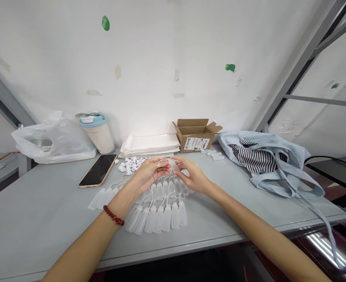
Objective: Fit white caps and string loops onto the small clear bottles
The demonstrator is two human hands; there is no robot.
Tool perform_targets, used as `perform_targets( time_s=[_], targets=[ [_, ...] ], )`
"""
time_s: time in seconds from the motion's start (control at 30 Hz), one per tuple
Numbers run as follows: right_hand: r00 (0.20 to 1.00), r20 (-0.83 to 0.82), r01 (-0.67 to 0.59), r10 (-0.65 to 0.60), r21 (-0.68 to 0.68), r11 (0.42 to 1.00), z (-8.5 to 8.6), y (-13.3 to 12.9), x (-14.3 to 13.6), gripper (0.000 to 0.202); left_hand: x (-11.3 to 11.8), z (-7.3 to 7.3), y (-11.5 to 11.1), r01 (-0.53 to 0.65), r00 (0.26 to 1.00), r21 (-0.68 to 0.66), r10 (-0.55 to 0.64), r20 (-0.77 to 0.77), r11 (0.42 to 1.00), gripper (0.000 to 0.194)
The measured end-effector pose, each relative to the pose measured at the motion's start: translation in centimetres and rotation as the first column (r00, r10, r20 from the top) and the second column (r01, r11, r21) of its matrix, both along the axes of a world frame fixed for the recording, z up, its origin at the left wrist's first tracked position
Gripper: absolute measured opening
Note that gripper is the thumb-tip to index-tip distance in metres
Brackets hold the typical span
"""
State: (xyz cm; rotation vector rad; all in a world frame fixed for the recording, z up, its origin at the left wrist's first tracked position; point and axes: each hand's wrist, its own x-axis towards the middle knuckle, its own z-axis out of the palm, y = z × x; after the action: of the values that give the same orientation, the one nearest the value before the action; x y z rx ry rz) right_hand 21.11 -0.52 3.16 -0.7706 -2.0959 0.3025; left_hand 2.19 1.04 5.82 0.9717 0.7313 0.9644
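Between my two hands, above the middle of the table, is a small translucent plastic bottle (173, 164) with a white loop at its neck end. The fingers of my left hand (150, 173) pinch the loop end. My right hand (194, 177) grips the bottle's body from the other side. Below them lie rows of similar bottles (159, 219) with thin white loops at their tops, partly hidden by my hands and left forearm. A pile of small white plastic caps (130, 165) sits just behind my left hand.
On the grey table (214, 231), a phone (98, 171), cup (98, 133) and plastic bag (55, 139) stand left. White sheets (149, 145), an open cardboard box (194, 137) and a few bottles without loops (213, 154) lie behind. A light-blue fabric bag (287, 156) sits right.
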Motion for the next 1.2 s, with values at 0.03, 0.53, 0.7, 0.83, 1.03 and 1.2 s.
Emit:
perform_targets(
  time_s=[0.03,0.53,0.7,0.83,1.03,1.2],
  targets=[
    [1.000,-0.005,-0.001,0.001,0.004,1.000,0.0,0.0,0.0,0.044,0.0,0.0,0.0,0.001,1.000,0.008,-0.001,-0.003,1.000,0.008],
    [0.998,0.065,-0.014,0.012,0.027,1.000,0.2,-0.1,0.2,0.043,0.1,-0.1,-0.4,0.040,0.994,0.115,-0.028,-0.105,0.993,0.022],
    [0.997,0.072,-0.006,0.005,0.012,1.000,0.3,-0.2,0.1,0.042,0.2,0.0,-0.5,0.050,0.990,0.139,-0.031,-0.135,0.989,0.025],
    [0.999,0.039,-0.016,0.017,-0.012,1.000,0.3,-0.2,0.0,0.041,0.2,0.2,-0.7,0.043,0.988,0.158,-0.018,-0.155,0.986,0.029],
    [1.000,0.019,-0.019,0.019,-0.036,0.999,0.1,-0.1,-0.1,0.042,0.4,0.7,-1.0,-0.010,0.982,0.165,0.041,-0.187,0.986,0.033],
    [1.000,0.022,-0.020,0.021,-0.029,0.999,-0.1,-0.1,-0.1,0.042,0.5,0.6,-1.0,-0.103,0.971,0.193,0.141,-0.195,0.976,0.036]
  ],
)
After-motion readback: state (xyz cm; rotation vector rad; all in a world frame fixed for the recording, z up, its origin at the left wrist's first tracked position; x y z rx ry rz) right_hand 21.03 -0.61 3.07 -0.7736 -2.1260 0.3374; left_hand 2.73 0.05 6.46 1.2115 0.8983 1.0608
